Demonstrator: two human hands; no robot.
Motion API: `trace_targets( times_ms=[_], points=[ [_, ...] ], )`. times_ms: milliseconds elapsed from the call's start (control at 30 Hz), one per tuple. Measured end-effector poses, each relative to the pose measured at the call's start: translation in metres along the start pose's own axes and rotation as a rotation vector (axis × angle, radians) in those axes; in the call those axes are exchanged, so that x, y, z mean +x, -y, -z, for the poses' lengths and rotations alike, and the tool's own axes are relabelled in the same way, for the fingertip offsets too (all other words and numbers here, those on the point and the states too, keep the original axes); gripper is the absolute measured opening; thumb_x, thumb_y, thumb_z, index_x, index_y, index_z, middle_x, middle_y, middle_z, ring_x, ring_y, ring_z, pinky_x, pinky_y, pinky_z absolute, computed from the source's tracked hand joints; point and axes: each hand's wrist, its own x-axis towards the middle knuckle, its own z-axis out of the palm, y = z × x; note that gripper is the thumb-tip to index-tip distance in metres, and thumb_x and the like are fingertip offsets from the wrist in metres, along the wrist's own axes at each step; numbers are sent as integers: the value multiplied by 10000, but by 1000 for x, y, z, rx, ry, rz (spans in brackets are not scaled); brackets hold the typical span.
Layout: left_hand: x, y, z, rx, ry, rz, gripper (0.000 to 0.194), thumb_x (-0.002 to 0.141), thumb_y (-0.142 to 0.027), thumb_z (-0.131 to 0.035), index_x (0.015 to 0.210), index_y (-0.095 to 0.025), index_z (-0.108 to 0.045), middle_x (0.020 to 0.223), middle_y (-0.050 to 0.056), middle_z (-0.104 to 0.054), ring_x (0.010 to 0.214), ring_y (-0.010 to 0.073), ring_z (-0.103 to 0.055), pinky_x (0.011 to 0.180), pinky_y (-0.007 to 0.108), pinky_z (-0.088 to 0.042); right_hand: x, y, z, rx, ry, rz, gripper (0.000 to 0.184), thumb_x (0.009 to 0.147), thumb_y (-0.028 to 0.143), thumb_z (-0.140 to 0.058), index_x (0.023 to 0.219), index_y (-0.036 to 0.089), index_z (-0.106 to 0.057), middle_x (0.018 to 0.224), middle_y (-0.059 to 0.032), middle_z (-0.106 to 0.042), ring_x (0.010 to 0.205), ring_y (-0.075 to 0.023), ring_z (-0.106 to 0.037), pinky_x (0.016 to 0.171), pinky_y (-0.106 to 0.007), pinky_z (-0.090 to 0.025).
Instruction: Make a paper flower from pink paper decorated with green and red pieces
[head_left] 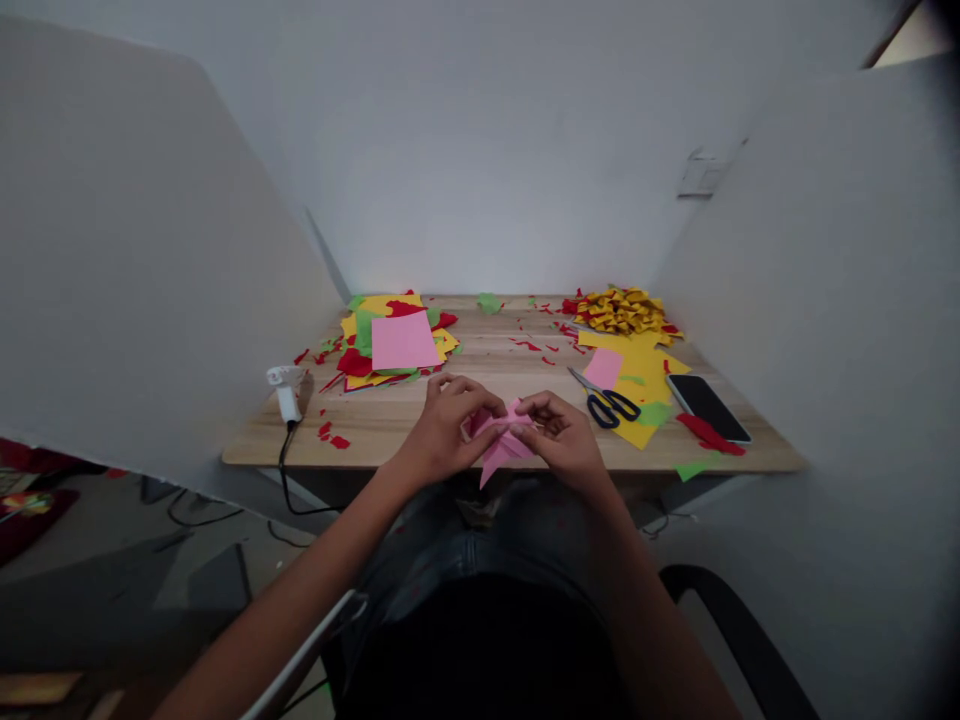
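A folded piece of pink paper (504, 452) is held between my two hands at the desk's front edge, with one pointed corner hanging down. My left hand (457, 425) pinches it from the left, thumb and fingertips pressed together. From the right, my right hand (559, 432) grips its upper part between thumb and forefinger. Fingers cover some of the folds. Dark-handled scissors (611, 405) lie just right of my right hand, partly over yellow paper (637, 362) and a small pink piece (604, 369).
On the wooden desk (495, 350), a pink sheet (405, 342) tops a stack of coloured paper at left. A yellow crumpled paper heap (622, 311) sits back right, a phone (709, 407) at right. A white corded device (286, 392) stands at left. Partitions flank both sides.
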Motion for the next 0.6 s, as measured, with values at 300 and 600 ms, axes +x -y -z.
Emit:
trace_targets(
  times_ms=[300, 600],
  points=[
    [1, -1, 2, 41, -41, 136, 91, 891, -302, -669, 838, -239, -708, 1190, 35, -714, 1168, 245, -586, 1051, 478, -244, -5, 0, -13, -117, -153, 85, 181, 821, 277, -748, 922, 222, -609, 902, -26, -672, 873, -158, -673, 809, -279, -546],
    [2, -11, 1, -100, -71, 203, 59, 864, -264, -671, 829, -223, -695, 1069, 38, -737, 1058, 229, -634, 1001, 451, -310, -9, 9, -19, -44, -186, 34, 280, 756, 275, -791, 869, 229, -539, 858, 0, -671, 781, -136, -686, 739, -252, -558]
  ],
)
